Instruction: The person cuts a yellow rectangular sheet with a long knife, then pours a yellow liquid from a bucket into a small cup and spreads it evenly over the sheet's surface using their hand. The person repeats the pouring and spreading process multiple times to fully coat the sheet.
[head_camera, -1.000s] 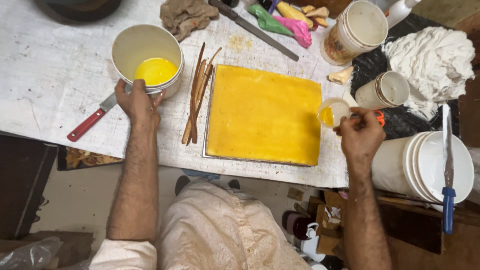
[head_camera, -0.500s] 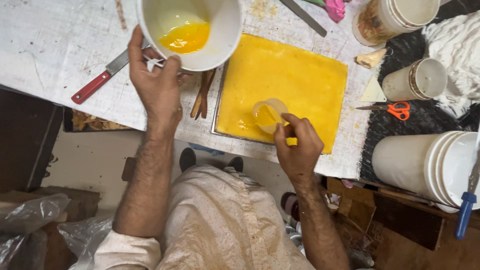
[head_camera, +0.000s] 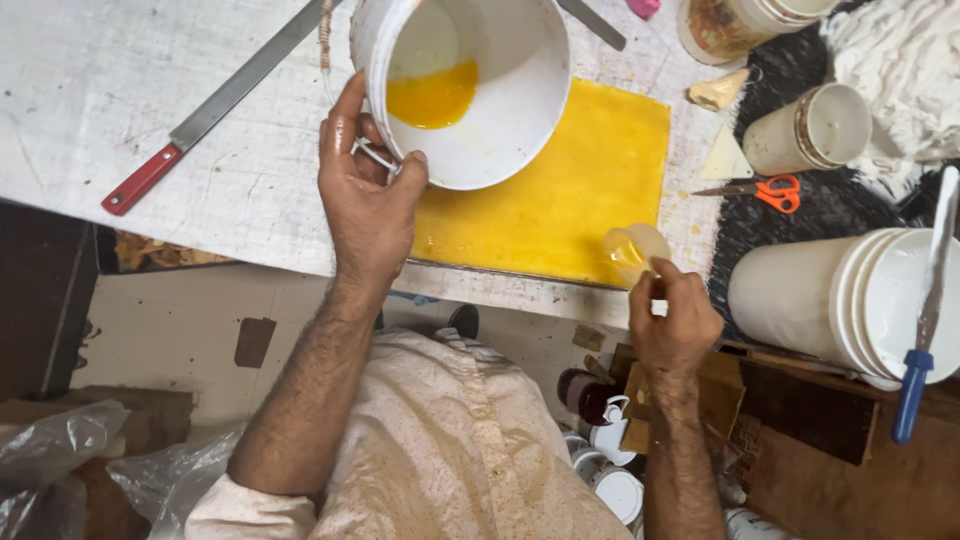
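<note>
My left hand (head_camera: 368, 195) grips the rim and wire handle of a white bucket (head_camera: 500, 90), lifted and tilted over the table, with yellow liquid (head_camera: 432, 97) pooled inside. My right hand (head_camera: 675, 320) holds a small clear plastic cup (head_camera: 632, 250) at the near right corner of a yellow coated square panel (head_camera: 560, 190) lying on the white worktable (head_camera: 150, 90). The cup looks tinted yellow; how much it holds is unclear.
A long red-handled knife (head_camera: 210, 110) lies at the left. Orange-handled scissors (head_camera: 765, 190), a paper cup (head_camera: 810, 130), white rags (head_camera: 900, 60) and stacked white buckets (head_camera: 850, 300) with a blue-handled tool (head_camera: 925, 310) crowd the right. Jars and plastic bags sit on the floor.
My left hand lifted the bucket from the table and tilted it over the panel. My right hand carried the small cup from the panel's far right to its near right corner.
</note>
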